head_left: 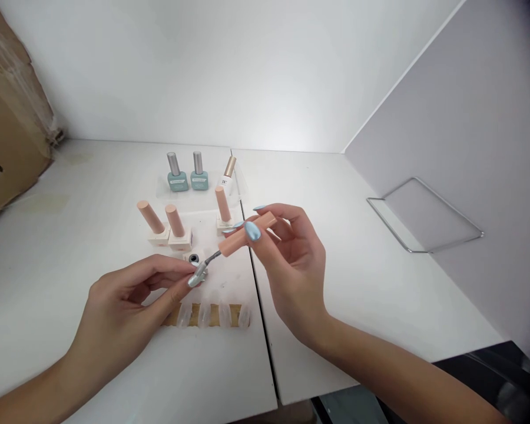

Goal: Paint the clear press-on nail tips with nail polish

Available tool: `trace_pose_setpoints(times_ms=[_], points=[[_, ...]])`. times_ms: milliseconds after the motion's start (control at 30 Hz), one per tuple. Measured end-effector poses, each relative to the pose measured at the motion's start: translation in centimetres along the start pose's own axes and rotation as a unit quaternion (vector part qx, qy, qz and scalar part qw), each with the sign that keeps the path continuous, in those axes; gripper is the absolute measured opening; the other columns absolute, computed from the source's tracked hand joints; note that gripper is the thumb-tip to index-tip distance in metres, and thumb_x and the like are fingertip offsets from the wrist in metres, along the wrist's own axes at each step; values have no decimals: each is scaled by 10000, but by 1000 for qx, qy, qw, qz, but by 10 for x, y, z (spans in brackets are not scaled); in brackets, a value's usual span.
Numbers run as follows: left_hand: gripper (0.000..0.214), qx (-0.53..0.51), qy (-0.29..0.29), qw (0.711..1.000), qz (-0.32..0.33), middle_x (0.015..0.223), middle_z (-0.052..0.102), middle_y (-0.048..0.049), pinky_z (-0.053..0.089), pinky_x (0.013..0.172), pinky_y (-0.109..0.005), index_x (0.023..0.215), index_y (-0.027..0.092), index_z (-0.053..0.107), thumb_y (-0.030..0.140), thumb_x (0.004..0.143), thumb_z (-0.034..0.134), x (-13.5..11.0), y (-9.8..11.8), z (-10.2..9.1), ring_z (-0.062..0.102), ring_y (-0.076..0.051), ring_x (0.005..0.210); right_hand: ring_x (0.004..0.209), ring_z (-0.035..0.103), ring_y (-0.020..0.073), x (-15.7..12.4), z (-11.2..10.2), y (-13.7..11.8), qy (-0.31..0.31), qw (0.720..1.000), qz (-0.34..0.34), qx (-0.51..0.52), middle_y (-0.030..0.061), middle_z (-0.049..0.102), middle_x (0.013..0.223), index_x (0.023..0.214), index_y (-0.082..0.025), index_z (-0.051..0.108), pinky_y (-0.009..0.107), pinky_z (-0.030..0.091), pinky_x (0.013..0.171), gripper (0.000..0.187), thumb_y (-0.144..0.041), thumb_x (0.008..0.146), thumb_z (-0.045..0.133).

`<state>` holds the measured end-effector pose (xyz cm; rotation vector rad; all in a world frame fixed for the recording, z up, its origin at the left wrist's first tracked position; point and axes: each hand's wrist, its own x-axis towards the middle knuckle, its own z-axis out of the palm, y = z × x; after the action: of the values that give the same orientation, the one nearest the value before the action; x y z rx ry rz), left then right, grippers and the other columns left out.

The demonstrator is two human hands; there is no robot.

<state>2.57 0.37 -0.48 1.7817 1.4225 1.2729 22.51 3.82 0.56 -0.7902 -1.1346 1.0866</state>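
Observation:
My right hand (287, 253) grips the peach cap of a nail polish brush (241, 237), its thin stem slanting down to the left. The grey-coated brush end meets a false nail (199, 273) pinched between the thumb and index finger of my left hand (132, 300). Just behind that nail stands an open polish bottle (193, 258), its dark neck facing up and its body partly hidden by my fingers. Several clear false nails (204, 316) lie in a row on a brown strip (193, 314) in front of my left hand.
Capped peach polish bottles (175, 227) stand behind my hands. Two teal bottles (199, 172) and a white bottle with a gold cap (227, 175) sit farther back on a clear tray. A cardboard box (13, 106) is at left, a metal wire frame (424, 252) at right. A seam splits the white tabletop.

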Motion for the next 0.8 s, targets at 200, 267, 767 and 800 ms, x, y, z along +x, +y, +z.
trace_pose_setpoints(times_ms=[200, 267, 767, 800], points=[[87, -4, 3, 1000, -7, 681, 784, 65, 530, 383, -158, 841, 333, 812, 417, 865, 817, -1, -2, -1, 707, -128, 493, 827, 806, 172, 1, -1, 1, -11, 999, -7, 31, -52, 751, 813, 1003, -289, 622, 407, 700, 852, 175, -315, 928, 778], [90, -2, -2, 1000, -6, 683, 783, 63, 543, 398, -163, 840, 333, 809, 419, 868, 812, 0, -1, -1, 720, -136, 517, 784, 795, 158, -1, 0, 0, -40, 998, -20, 32, -47, 756, 854, 1003, -293, 633, 370, 704, 792, 209, -332, 901, 810], [99, -6, 3, 1000, 1, 761, 802, 123, 520, 475, -53, 871, 354, 810, 260, 850, 785, -4, -3, 0, 678, -46, 520, 825, 792, 137, 2, -1, -2, -20, 995, 9, 93, -54, 765, 811, 979, -272, 675, 343, 688, 863, 123, -233, 922, 777], [99, -6, 1, 1000, 4, 762, 802, 126, 526, 486, -51, 872, 355, 807, 261, 855, 782, -4, -2, -1, 682, -44, 526, 796, 792, 133, 1, -1, -3, -37, 994, 2, 98, -52, 768, 829, 986, -275, 681, 326, 692, 812, 132, -227, 916, 783]])
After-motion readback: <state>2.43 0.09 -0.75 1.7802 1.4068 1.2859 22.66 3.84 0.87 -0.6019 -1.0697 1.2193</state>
